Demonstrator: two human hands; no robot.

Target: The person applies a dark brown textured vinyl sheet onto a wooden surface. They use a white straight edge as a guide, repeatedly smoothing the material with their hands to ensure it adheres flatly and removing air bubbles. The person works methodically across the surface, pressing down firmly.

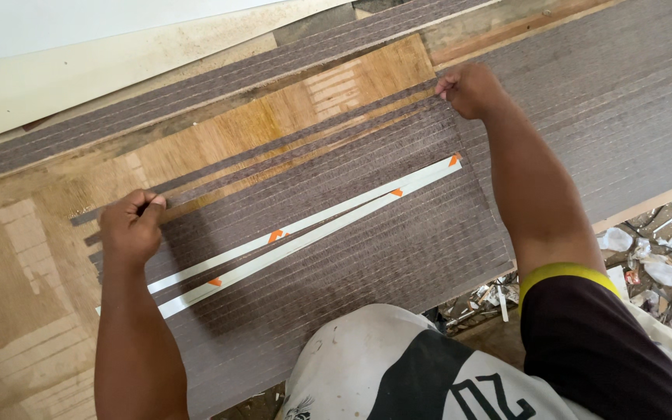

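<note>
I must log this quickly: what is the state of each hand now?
Left hand: closed, pinching one end of a thin brown strip.
Right hand: closed, pinching the other end of it.

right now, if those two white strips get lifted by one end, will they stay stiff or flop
The white strips would probably flop: each is very long, narrow and thin, lying flat. They look light, so a nudge would likely slide them across the brown veneer strips. Bent sharply, they might crease. Neither the left hand nor the right hand touches them.

The person wears a dark short sleeve (585,327) with a yellow hem band (565,272); both forearms are bare, and white, paint-smudged trousers (359,358) show just left of that sleeve.
</note>
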